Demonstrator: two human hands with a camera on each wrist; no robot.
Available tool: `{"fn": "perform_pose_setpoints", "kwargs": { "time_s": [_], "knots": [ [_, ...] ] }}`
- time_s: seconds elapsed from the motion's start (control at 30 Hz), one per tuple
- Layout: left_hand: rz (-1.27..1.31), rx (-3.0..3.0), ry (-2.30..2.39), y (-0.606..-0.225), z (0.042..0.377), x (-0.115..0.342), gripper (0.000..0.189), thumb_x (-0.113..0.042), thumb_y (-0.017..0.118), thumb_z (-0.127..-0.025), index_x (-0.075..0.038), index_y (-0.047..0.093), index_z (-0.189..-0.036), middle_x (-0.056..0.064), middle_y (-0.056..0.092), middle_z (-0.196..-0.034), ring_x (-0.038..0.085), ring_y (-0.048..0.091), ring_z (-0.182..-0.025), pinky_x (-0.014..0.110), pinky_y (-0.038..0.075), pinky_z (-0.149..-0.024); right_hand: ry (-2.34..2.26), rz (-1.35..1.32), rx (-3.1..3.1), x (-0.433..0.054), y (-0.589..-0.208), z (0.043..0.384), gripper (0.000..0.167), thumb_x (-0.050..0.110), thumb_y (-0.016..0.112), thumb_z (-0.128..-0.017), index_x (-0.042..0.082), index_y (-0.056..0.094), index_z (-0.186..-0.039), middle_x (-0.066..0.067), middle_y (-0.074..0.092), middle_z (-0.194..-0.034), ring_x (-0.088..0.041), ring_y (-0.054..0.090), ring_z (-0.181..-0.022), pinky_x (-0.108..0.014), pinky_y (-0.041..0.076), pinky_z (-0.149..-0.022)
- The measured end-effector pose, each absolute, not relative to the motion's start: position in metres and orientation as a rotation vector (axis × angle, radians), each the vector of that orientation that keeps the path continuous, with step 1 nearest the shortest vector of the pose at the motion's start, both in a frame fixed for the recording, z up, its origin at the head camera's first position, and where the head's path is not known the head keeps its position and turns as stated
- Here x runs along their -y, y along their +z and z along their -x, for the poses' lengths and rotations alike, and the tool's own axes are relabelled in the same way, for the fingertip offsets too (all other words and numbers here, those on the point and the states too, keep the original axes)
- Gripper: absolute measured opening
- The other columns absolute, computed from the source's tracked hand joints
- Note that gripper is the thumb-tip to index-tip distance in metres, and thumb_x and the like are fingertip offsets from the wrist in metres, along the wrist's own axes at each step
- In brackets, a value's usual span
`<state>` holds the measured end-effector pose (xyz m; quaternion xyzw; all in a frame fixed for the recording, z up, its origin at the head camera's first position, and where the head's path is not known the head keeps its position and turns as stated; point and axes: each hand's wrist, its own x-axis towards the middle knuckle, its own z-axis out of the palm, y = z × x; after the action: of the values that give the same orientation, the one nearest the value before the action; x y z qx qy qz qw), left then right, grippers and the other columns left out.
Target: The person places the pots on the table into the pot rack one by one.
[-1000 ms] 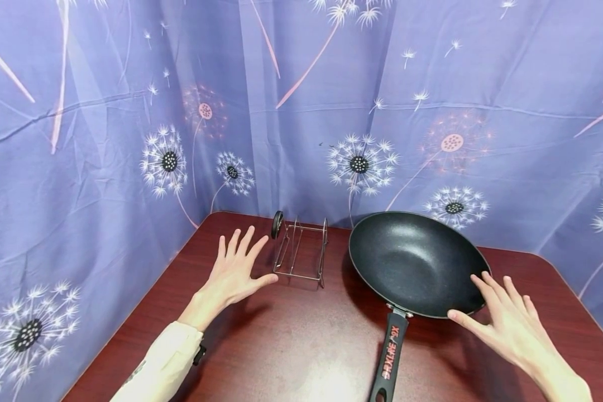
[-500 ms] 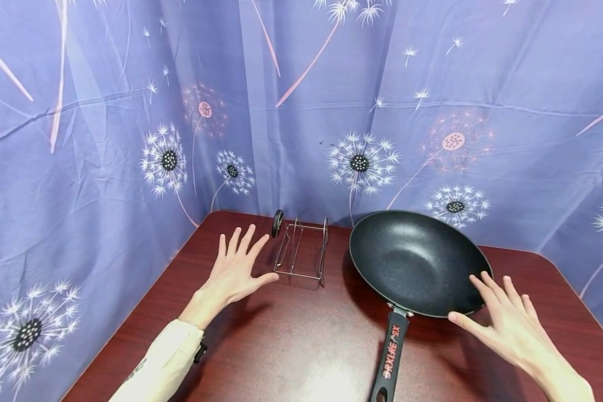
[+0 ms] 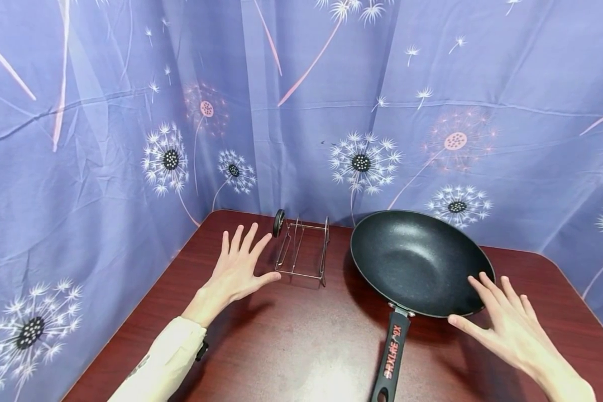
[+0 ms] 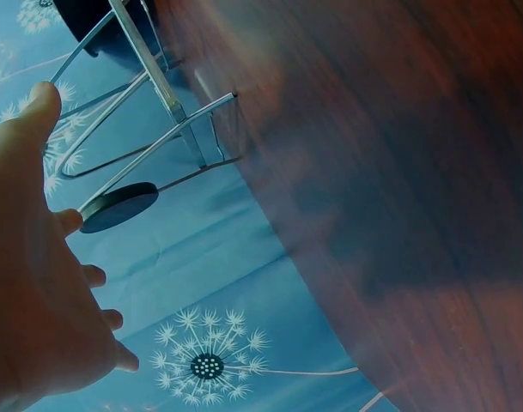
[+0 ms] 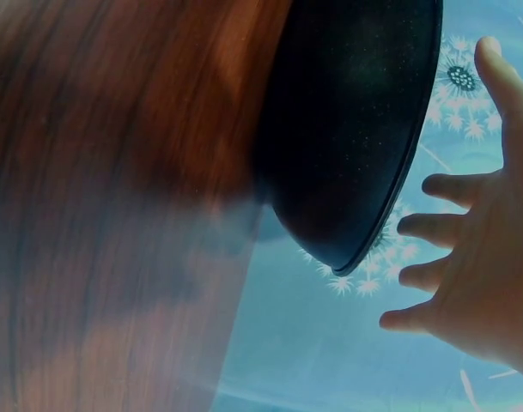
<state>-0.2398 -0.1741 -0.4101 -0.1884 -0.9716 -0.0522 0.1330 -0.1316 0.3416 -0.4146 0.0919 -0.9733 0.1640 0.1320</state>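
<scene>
Wire rack [image 3: 301,274] left of that black pan [image 3: 414,262], left hand [image 3: 237,271] farther left, right hand [image 3: 507,321] near the pan's right side, both splayed wide, empty.

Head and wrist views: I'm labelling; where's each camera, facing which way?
Head: on the head, looking forward-down at table, pan and rack; left hand and right hand show.
Left wrist: on that wrist, facing the rack; left hand shows.
Right wrist: on that wrist, facing the pan; right hand shows.
Head and left wrist share the rack.
</scene>
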Motion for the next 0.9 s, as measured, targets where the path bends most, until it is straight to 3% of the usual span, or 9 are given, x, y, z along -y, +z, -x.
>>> {"fn": "perform_pose_setpoints", "kwargs": {
  "time_s": [0.7,0.9],
  "knots": [
    [0.54,2.784,-0.158,-0.4121,0.2387,0.1743,0.093,-0.075,0.057,-0.082,-0.025,0.03,-0.156,0.014,0.015,-0.166,0.042,0.009,-0.153,0.064,-0.002,-0.12,0.453,-0.278,2.824,-0.3392,-0.4179,0.1254,0.092,0.052,0.072,-0.085,0.007,0.031,-0.154,-0.028,0.03,-0.156,-0.045,-0.004,-0.152,-0.063,-0.018,-0.116],
    [0.538,2.736,-0.2,-0.4142,0.239,0.1736,0.091,-0.073,0.058,-0.083,-0.024,0.032,-0.156,0.013,0.02,-0.165,0.042,0.013,-0.152,0.065,0.003,-0.12,0.449,-0.276,2.797,-0.3402,-0.4167,0.1246,0.087,0.051,0.072,-0.085,0.007,0.036,-0.151,-0.027,0.035,-0.153,-0.042,-0.002,-0.153,-0.064,-0.015,-0.117]
  ]
}}
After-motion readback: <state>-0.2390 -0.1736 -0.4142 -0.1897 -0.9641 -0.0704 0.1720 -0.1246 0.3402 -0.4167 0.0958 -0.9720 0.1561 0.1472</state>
